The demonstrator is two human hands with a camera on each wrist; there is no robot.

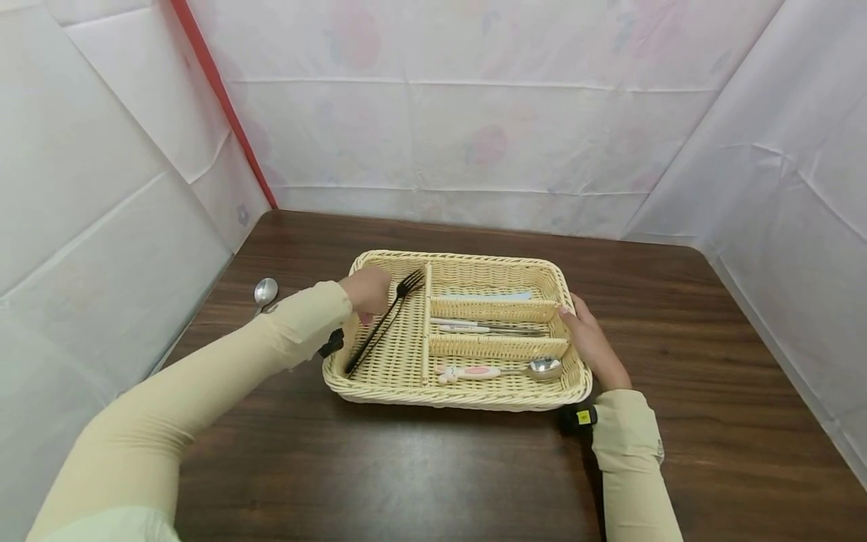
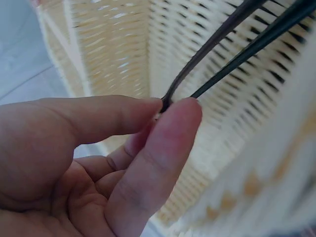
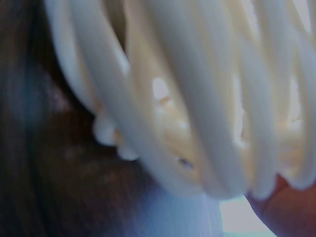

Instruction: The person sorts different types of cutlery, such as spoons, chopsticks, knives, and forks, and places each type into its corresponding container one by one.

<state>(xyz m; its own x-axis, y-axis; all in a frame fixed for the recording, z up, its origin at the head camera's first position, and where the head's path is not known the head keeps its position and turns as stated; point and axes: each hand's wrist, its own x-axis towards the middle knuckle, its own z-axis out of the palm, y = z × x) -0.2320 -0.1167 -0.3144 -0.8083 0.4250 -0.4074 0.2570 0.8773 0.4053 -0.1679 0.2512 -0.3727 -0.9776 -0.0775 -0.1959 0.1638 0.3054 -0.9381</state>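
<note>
A cream woven basket with dividers sits on the table. In its left compartment two dark, slender pieces of cutlery lie slantwise, close together; the one whose tines show is a black fork. My left hand reaches over the basket's left side, and in the left wrist view its thumb and fingertips pinch a dark shaft. At the right end, my right hand grips the rim, thumb over the edge and fingers outside. The right wrist view is mostly blurred weave.
The basket's right compartments hold a pale blue knife, white-handled cutlery and a spoon with a pink-and-white handle. Another metal spoon lies on the dark wooden table to the left, partly behind the left sleeve. White sheeting surrounds the table.
</note>
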